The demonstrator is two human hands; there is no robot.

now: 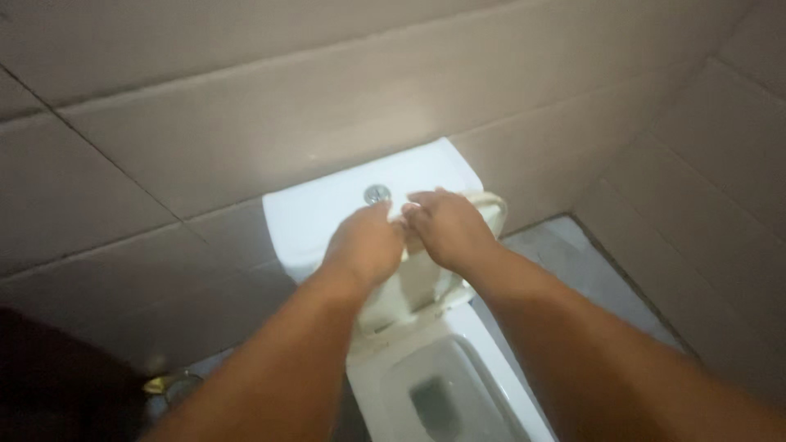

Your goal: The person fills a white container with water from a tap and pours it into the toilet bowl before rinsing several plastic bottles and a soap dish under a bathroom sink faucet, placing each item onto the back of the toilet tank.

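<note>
Left hand (364,245) and right hand (446,229), fingers curled, grip top edge of raised cream plastic toilet lid (417,278), frame centre; white ceramic cistern (327,209) with chrome flush button (377,194) behind.

Glossy white ceramic cistern (327,214) with a shiny metal flush button (377,194); matt, smooth wall tiles (246,123).

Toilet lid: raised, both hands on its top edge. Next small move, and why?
Probably tip the toilet lid forward toward the bowl. Left hand and right hand both rest on its upper edge by the tank; the bowl below is uncovered. Actual grip unclear.
</note>
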